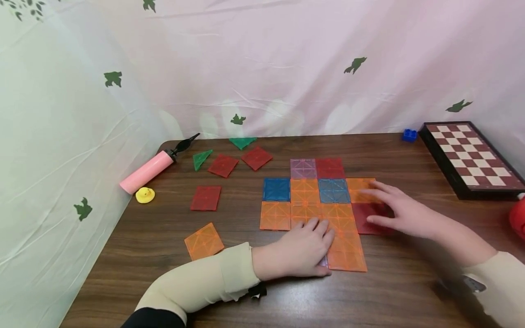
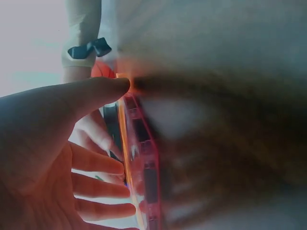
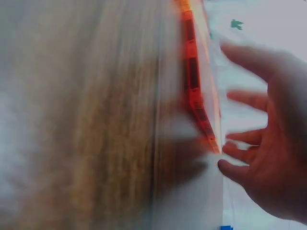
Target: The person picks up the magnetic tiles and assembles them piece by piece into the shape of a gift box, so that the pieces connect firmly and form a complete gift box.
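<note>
Translucent magnetic tiles lie flat and edge to edge in a patch on the table: orange tiles (image 1: 346, 250), blue tiles (image 1: 276, 189), a purple tile (image 1: 303, 168) and red tiles (image 1: 330, 168). My left hand (image 1: 301, 248) rests on the patch's lower left part with fingers extended, covering most of another purple tile (image 1: 324, 263). Over the right edge hovers my right hand (image 1: 395, 209), fingers spread and holding nothing. Beneath it are an orange tile (image 1: 357, 187) and a dark red tile (image 1: 364, 222), both partly hidden. In the right wrist view, the fingers (image 3: 247, 98) look apart from the tile edge (image 3: 194, 72).
Loose at left lie red tiles (image 1: 206, 198), an orange tile (image 1: 203, 241) and green triangles (image 1: 202, 159). Beyond them are a pink hand pump (image 1: 147, 172) and yellow rubber duck (image 1: 145, 195). A chessboard (image 1: 471, 155), blue block (image 1: 409, 135) and red object (image 1: 518, 216) sit at right.
</note>
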Available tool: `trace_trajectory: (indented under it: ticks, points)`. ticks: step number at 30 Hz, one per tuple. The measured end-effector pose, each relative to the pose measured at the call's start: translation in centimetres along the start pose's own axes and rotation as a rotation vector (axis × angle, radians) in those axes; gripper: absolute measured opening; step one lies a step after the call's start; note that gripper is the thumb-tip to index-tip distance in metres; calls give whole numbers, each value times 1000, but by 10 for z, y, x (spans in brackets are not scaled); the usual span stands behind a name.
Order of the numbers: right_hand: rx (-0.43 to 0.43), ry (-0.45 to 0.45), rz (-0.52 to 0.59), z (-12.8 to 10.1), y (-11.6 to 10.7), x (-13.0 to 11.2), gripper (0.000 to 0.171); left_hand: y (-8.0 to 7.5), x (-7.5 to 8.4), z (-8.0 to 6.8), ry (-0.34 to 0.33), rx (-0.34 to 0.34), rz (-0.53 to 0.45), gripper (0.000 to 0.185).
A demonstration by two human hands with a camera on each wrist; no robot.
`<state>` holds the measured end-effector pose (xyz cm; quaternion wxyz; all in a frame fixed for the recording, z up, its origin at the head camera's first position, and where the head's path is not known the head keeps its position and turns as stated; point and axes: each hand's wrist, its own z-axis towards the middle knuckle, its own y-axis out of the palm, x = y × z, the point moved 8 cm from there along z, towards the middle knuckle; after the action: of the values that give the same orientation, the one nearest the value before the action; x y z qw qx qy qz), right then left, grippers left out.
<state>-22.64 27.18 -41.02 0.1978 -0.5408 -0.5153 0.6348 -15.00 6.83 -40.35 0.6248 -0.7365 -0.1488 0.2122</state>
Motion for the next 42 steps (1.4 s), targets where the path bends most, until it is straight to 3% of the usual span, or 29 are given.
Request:
trace_trajectory:
  ticks: [4, 10, 17, 24, 30, 35, 38, 42]
  points:
    - [21, 161, 20, -7, -8, 13, 79, 2, 2, 3, -15, -13, 5, 85]
    - [30, 229, 151, -11, -7, 16, 70, 1, 6, 5, -15, -19, 48, 83]
    - [113, 327, 571, -13, -4, 24, 58, -1, 8, 6, 24, 10, 133, 80]
    - [265, 249, 784, -16, -13, 22, 46, -1, 5, 8, 55, -53, 86, 78]
    - [353, 172, 890, -11, -17, 12, 47, -2, -3, 8, 75, -120, -47, 72]
    - [348, 47, 1079, -5, -13, 3, 51, -16, -5, 7, 174, -15, -155, 53]
    - [316, 26, 1112, -1, -8, -1, 52, -29, -4, 6, 224, 76, -185, 41]
    - [285, 34, 1113, 2, -2, -4, 50, -45, -4, 4, 235, 178, -164, 36]
